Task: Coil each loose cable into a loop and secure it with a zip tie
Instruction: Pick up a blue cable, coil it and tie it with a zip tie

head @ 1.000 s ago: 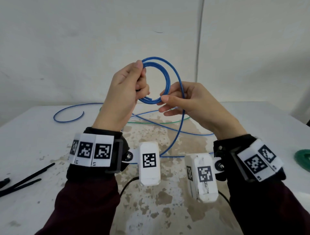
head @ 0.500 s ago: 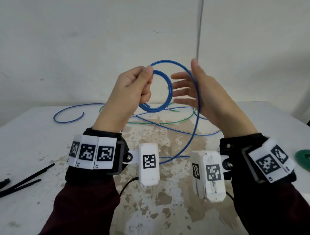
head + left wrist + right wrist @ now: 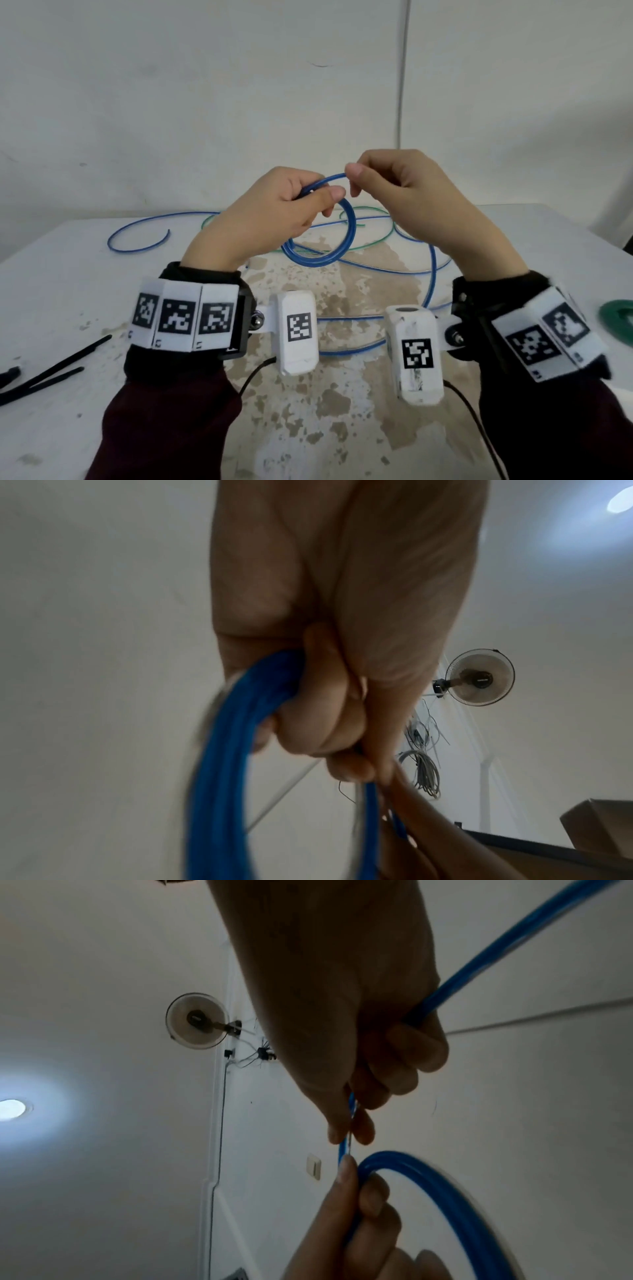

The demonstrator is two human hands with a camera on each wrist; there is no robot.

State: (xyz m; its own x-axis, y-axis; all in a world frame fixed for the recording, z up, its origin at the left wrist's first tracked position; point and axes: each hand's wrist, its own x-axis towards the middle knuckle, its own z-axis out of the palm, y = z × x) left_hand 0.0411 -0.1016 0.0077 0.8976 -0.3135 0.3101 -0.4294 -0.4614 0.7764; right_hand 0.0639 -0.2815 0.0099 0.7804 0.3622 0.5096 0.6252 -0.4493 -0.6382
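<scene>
two hands, left hand [image 3: 279, 209] and right hand [image 3: 407, 192], fingers pinching one blue cable [image 3: 349, 236]; two zip ties [image 3: 51, 373].

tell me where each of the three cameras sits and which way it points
Head: looks forward and down at both hands, left hand and right hand, on the blue cable over the table.
Left wrist: looks up along the palm at the ceiling.
Right wrist: likewise, both hands visible.
Shared: all show the cable; both wrist views show a wall fan.
</scene>
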